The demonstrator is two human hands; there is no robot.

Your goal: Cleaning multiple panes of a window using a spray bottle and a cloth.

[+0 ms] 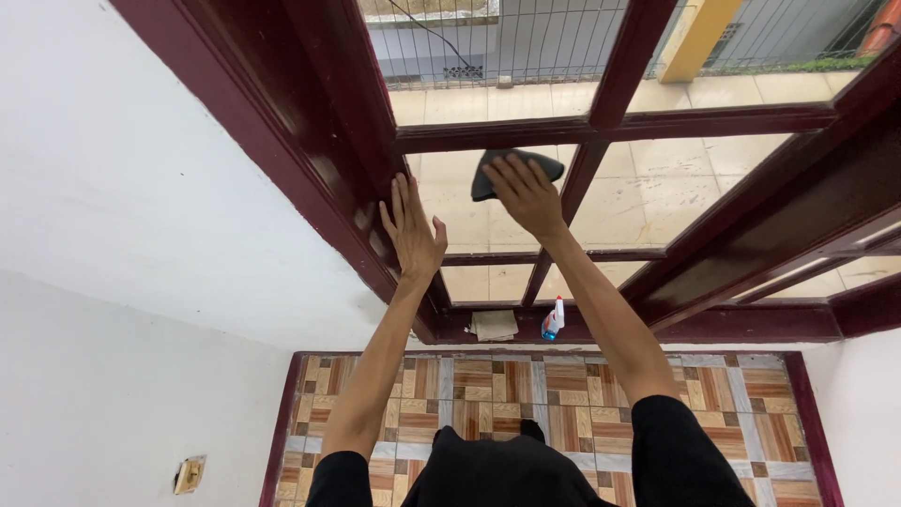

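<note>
Two bare hands are raised against a dark red window frame (310,131). The right hand (527,195) lies flat and spread on a dark cloth (514,171), pressing it to a glass pane (469,216); the fingers are stretched over the cloth rather than curled around it. The cloth sits under the palm and fingertips, its edges showing to the left of and above the hand, just below the horizontal bar (610,127) and just left of the slanted upright bar (574,192) that divides the panes. That leaves little open glass above and to the right, and more room down and to the left within the same pane.

The left hand (411,230) is open, fingers straight and together, resting flat on the inner edge of the thick side frame, holding nothing. It stands near the right hand, apart from the cloth.

Further out, at the foot of the window, a spray bottle (553,319) with a red top and blue body stands on the sill, and a folded pale cloth (494,325) lies just to its left. Below is a patterned tile floor (563,394) edged in dark red. White walls close in on the left, with a small wall socket (190,474) low down.
</note>
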